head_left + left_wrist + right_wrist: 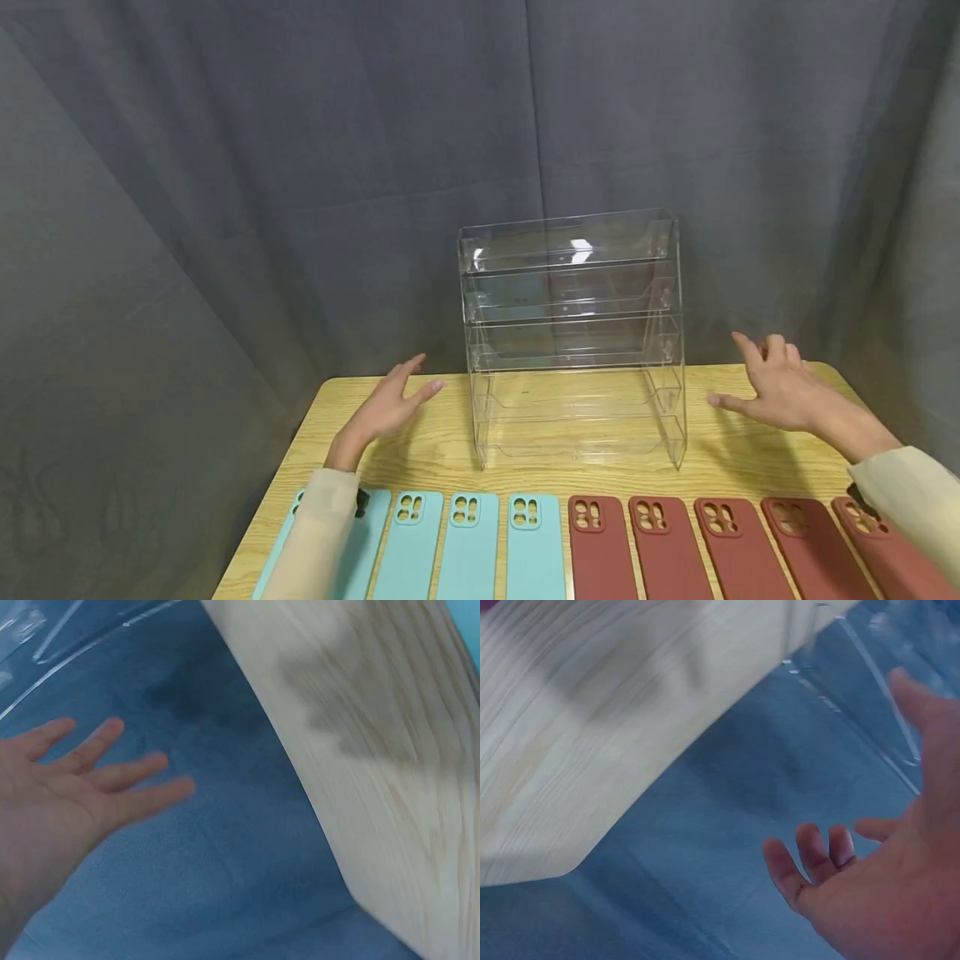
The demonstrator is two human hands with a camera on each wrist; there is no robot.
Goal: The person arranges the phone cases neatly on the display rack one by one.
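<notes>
A clear tiered display rack (577, 383) stands upright toward the back of the table. To its left my left hand (386, 407) hovers apart from it, fingers extended and holding nothing; the left wrist view shows that hand (82, 780) with its fingers spread. On the rack's other side my right hand (783, 387) is raised, also apart from the rack. In the right wrist view its fingers (784, 870) bend loosely around nothing. Along the front lie light-blue phone cases (468, 550) on the left and dark-red phone cases (603, 550) on the right, several of each.
The wood-grain table (427, 450) has rounded back corners. Behind it and at both sides hangs a grey curtain (360, 167). My left sleeve (311, 533) covers part of the blue cases, and my right sleeve (907, 492) hangs over the last red one.
</notes>
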